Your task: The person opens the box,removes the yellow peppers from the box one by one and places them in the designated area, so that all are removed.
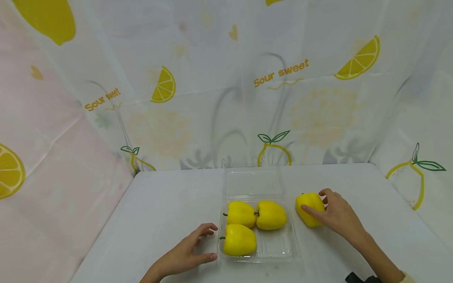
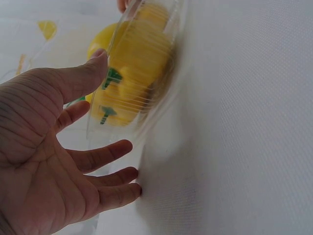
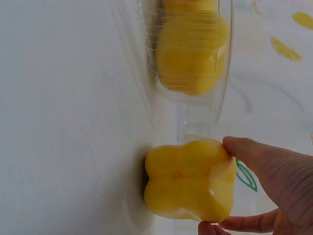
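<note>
A clear plastic clamshell box (image 1: 277,245) lies with its lid (image 1: 253,182) folded back. Inside are three yellow bell peppers: one back left (image 1: 240,214), one back right (image 1: 271,215), one front left (image 1: 240,240). To the right of the box, my right hand (image 1: 339,214) holds another yellow bell pepper (image 1: 307,208) between thumb and fingers. In the right wrist view, this pepper (image 3: 190,178) sits low at the table. My left hand (image 1: 187,251) is beside the box's left side, fingers spread and loosely bent, holding nothing; its thumb (image 2: 88,76) is close to the rim.
The white table (image 1: 159,208) meets a lemon-printed cloth (image 1: 212,118) at its back and sides. A black object (image 1: 361,278) shows partly at the bottom right, near the right forearm. The box's front-right area holds no pepper.
</note>
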Demonstrator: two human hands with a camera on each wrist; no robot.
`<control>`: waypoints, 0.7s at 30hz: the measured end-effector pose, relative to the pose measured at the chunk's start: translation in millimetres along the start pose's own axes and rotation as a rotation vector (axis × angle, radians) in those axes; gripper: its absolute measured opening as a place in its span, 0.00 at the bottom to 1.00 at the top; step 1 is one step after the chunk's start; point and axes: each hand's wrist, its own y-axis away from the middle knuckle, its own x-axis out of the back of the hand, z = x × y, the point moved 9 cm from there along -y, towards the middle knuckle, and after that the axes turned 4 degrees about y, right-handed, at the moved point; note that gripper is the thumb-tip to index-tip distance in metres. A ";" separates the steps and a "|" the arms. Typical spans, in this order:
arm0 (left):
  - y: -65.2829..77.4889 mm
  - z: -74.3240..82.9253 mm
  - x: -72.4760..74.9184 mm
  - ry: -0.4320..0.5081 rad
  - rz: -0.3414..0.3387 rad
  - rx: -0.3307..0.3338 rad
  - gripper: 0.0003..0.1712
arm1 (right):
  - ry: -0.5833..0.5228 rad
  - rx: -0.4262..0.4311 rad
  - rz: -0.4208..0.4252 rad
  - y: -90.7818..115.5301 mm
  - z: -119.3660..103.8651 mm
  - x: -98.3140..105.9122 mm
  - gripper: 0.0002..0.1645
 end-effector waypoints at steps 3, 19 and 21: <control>0.1 0.6 -0.2 -0.005 0.001 -0.004 0.34 | 0.004 0.005 0.003 1.4 -0.9 1.0 0.46; 0.0 0.9 -0.8 -0.009 0.001 -0.021 0.33 | 0.033 0.070 0.081 9.0 -19.5 12.2 0.41; -0.2 1.2 -0.8 -0.011 0.000 -0.021 0.33 | 0.022 0.081 0.085 9.7 -23.6 12.8 0.40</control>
